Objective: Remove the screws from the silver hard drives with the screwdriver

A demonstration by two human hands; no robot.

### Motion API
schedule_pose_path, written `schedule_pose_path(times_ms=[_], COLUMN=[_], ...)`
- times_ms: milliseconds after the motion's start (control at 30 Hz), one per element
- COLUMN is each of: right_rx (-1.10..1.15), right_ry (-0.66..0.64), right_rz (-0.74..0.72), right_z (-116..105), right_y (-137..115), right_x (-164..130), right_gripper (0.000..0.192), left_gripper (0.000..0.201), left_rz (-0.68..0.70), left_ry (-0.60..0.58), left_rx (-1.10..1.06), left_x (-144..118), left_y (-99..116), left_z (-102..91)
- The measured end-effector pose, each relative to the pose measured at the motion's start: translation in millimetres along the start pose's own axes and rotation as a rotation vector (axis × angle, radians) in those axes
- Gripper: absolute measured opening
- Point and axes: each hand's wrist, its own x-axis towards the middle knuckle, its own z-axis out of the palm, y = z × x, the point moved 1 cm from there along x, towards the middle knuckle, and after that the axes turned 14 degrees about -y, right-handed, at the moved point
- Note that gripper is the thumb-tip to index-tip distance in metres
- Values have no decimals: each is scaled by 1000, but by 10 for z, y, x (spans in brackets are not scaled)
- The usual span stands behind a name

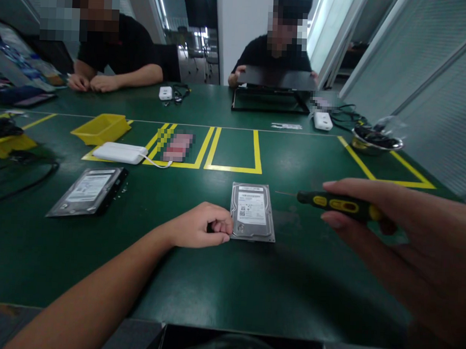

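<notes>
Screwdriver point(341, 204) horiz, tip left (right hand point(402, 236) gripping).

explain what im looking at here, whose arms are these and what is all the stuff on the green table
This is one picture from a camera worn on a person's head, looking forward and down, so the two bare arms at the bottom are that person's own. The left hand is curled at the left edge of a hard drive lying flat on the green table. The right hand holds a black and yellow screwdriver, its thin tip pointing left above the table. A second hard drive lies further left, near a white box with a cable and a yellow tray. A metal bowl sits at the right. Two other people sit across the table.
</notes>
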Motion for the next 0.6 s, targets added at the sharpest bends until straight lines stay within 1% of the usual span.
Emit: schedule_pose_path(times_ms=[33,100,167,267,400,600], right_rx=[-32,-45,-41,-39,-55,-47], right_ry=[-25,-25,-8,11,10,-82], right_rz=[-16,22,107,273,369,466], right_z=[28,67,100,161,253,361], right_y=[64,204,340,506,642,773], right_x=[-59,-177,-292,-439,-559,-638], right_gripper=[36,38,39,40,37,45], left_gripper=[8,8,8,8,9,10], left_rz=[5,7,6,6,8,-5], left_ry=[2,3,2,1,4,5], left_rx=[5,13,14,18,47,123], left_x=[-1,-2,1,10,14,15], left_y=[5,15,23,31,47,103], left_z=[1,3,6,8,15,32])
